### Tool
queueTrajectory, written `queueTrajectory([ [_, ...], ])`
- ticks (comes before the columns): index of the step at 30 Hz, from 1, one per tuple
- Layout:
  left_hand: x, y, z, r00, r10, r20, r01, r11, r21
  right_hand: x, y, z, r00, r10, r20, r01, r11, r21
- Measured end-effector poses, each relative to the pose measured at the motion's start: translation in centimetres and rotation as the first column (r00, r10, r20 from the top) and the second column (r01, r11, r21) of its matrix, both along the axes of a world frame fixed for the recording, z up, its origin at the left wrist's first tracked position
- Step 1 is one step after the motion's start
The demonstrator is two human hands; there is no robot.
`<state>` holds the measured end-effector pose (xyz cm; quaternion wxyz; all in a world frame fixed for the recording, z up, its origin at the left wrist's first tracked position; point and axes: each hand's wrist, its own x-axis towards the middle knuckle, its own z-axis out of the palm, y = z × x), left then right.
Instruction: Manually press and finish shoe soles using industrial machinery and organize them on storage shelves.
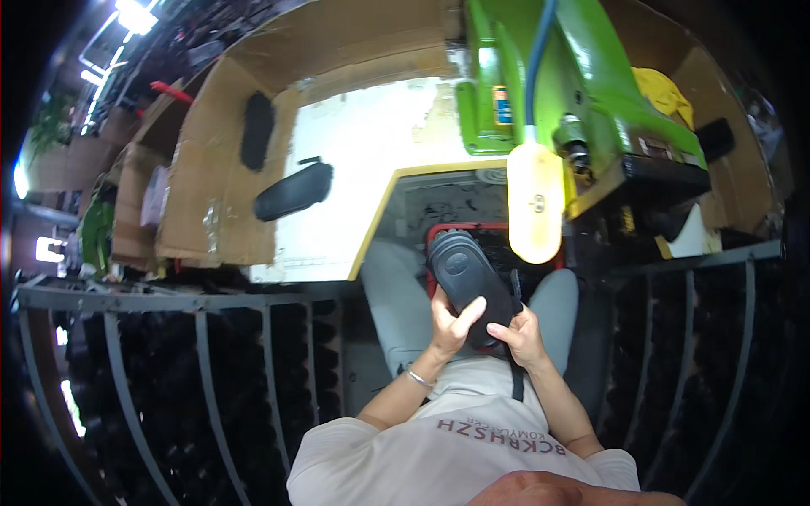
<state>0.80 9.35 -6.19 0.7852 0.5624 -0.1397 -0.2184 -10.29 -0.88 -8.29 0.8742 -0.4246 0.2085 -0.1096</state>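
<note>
Above my lap, both hands grip a black sandal (468, 282) with a thick, ridged sole and an oval mark on its footbed. My left hand (454, 325) clasps its left edge, thumb lying on the top face. On the other side, my right hand (520, 336) is closed round the near right part, its thumb also on top. A dark strap (515, 291) stands up beside the right edge. The undersides and most of the fingers are hidden. Ahead and left, another black sandal or sole (294, 192) lies on the white tabletop (337, 228).
A green machine (607, 84) rises at the right of the table, with a long yellow rounded piece (537, 202) in front. Cardboard walls (219, 169) surround the tabletop; a dark sole-shaped piece (257, 131) rests against the left one. Metal-railed racks (202, 354) flank me.
</note>
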Motion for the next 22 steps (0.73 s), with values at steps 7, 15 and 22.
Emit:
queueTrajectory([
  [7,0.7,-6.8,4.6,0.864,-0.448,0.23,0.373,0.876,0.304,-4.2,-0.1,0.8,0.991,-0.069,-0.111,0.055,0.99,-0.127],
  [15,0.3,-10.2,3.7,0.898,-0.281,0.339,0.196,0.945,0.263,-5.8,0.4,1.4,0.939,-0.344,-0.016,0.342,0.926,0.159],
  [22,0.9,-9.2,3.4,0.9,-0.29,0.326,0.196,0.936,0.292,-7.6,-5.4,4.0,0.857,-0.516,0.016,0.516,0.856,-0.022],
])
